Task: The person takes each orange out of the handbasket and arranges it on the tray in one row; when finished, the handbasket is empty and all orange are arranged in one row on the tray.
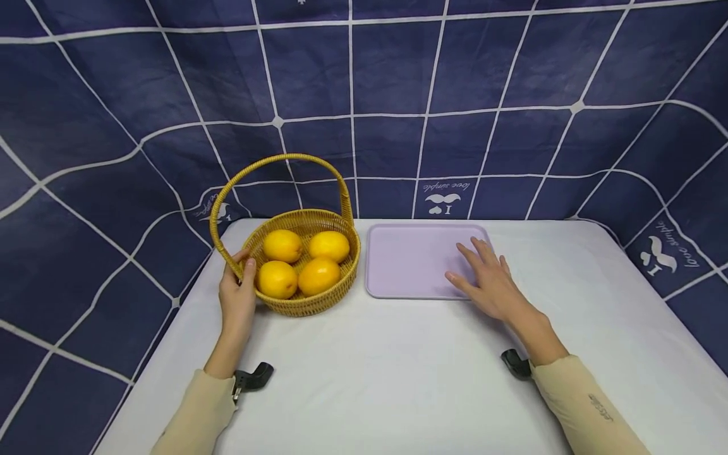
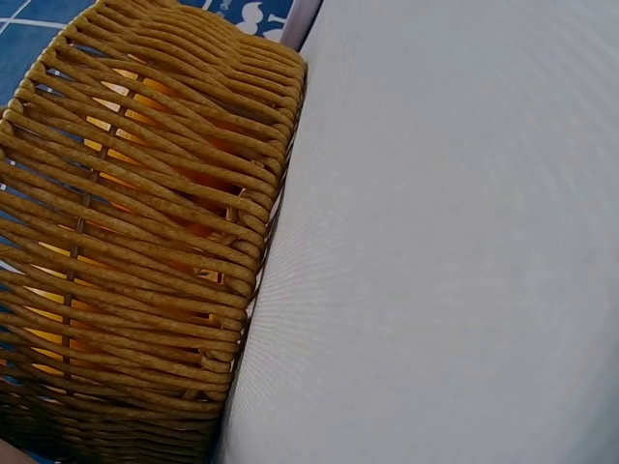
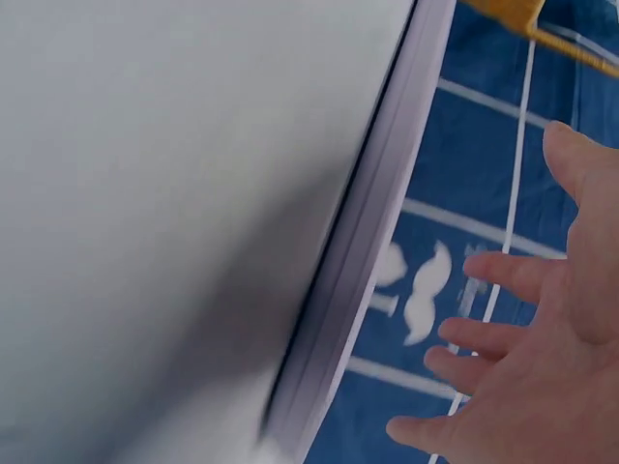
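A wicker basket (image 1: 307, 308) with a tall arched handle stands on the left of the table, its weave close up in the left wrist view. Several yellow lemons (image 1: 319, 276) lie inside it; their colour shows through the gaps in the wicker (image 2: 135, 222). My left hand (image 1: 237, 297) grips the basket's left side where the handle meets the rim, thumb on the inner side. Over the right part of a flat lilac tray (image 1: 409, 262) hovers my right hand (image 1: 489, 284), fingers spread and holding nothing. The right wrist view shows that hand (image 3: 522, 358) beside the tray's edge (image 3: 358, 251).
A white cloth (image 1: 387, 373) covers the table. Behind it and at both sides hangs a dark blue curtain (image 1: 392, 76) with white grid lines. The tray sits just right of the basket, near the table's back edge. Black wrist devices (image 1: 254, 377) are worn at both cuffs.
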Motion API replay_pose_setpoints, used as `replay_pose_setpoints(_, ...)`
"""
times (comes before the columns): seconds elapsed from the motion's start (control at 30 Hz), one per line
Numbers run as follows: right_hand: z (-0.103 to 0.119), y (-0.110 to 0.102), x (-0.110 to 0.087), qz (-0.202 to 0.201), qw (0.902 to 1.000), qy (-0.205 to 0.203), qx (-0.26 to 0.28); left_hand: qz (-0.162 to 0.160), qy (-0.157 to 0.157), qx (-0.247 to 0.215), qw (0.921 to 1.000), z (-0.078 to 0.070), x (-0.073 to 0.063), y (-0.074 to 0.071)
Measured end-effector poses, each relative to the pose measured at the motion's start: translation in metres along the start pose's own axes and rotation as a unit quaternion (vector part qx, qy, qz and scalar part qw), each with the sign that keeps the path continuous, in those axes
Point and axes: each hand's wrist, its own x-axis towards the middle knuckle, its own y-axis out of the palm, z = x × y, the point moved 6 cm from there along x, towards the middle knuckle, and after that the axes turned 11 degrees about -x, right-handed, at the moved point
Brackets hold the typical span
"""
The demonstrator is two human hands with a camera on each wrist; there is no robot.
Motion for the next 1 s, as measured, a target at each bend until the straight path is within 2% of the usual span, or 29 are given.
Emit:
replay_pose_setpoints(0.37, 0.050, 0.010, 0.027, 0.004, 0.9992, -0.028, 0.029, 0.007, -0.003, -0.005, 1.0000, -0.002, 0.005, 0.008)
replay_pose_setpoints(0.6, 0.083, 0.010, 0.041, -0.002, 0.9976, -0.046, 0.052, 0.010, 0.009, -0.002, 0.9999, -0.005, 0.010, 0.011)
replay_pose_setpoints(0.83, 0.127, 0.011, 0.055, 0.011, 0.9946, -0.073, 0.073, 0.003, -0.001, 0.005, 1.0000, -0.003, 0.004, 0.009)
replay_pose_setpoints(1.0, 0.164, 0.012, 0.066, 0.014, 0.9909, -0.103, 0.085, -0.005, -0.006, 0.008, 0.9999, -0.001, -0.002, 0.002)
